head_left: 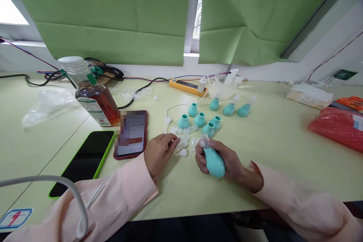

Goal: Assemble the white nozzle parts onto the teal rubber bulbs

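My right hand (227,157) is wrapped around a teal rubber squeeze bulb (214,162), its rounded end toward me. A translucent plastic tip (204,140) sits at the bulb's neck, by my thumb and fingers. My left hand (161,152) is closed, thumb and forefinger drawn together beside a small pile of clear plastic pieces (185,136). Whatever its fingers may hold is hidden. Beyond the pile stand several open-necked teal bulbs (200,120). Farther back to the right, 3 teal bulbs (228,109) have clear tips fitted.
Two phones lie on the left, one green-edged (85,162) and one with a lit screen (136,141). Behind them stands a bottle of amber liquid (95,100). A yellow power strip (185,87) lies at the back, and a red plastic package (337,126) at right.
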`<state>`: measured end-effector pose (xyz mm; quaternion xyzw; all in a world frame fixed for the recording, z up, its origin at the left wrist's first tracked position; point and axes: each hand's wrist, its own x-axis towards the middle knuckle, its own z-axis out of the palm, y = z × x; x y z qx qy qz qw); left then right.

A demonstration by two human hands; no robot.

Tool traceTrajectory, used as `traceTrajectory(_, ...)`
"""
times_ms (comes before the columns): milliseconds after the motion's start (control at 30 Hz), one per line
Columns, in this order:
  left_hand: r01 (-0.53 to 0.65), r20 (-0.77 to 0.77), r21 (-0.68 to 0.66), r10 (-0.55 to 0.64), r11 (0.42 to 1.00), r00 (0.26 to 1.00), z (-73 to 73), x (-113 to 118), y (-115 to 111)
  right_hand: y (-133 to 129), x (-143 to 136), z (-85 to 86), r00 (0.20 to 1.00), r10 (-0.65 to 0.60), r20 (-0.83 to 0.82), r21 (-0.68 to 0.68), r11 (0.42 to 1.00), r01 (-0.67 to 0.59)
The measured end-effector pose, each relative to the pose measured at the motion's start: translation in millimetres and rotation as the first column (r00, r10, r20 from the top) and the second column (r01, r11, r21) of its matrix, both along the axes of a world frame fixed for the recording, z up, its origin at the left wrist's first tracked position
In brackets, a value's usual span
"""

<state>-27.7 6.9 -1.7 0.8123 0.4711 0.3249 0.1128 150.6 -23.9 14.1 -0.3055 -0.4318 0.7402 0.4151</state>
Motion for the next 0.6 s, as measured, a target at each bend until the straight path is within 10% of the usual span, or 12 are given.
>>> traceTrajectory(133, -0.050, -0.021, 0.002, 0.050, 0.999, 0.999, -7.7, -1, 8, -1, 1, 0.5, 0.998, 0.059, 0.030, 0.007, 0.998, -0.059)
traceTrajectory(300, 0.087, 0.125, 0.014, -0.088, 0.996, 0.988, 2.7, -3, -2, -6, 0, 6.9, 0.895, 0.054, 0.442, 0.153, 0.979, -0.135)
traceTrajectory(600, 0.334, -0.040, -0.074, -0.337, 0.940, 0.940, 1.0, 7, -21, -15, -5, -7.7, 0.629, -0.356, 0.691, 0.617, 0.744, -0.257)
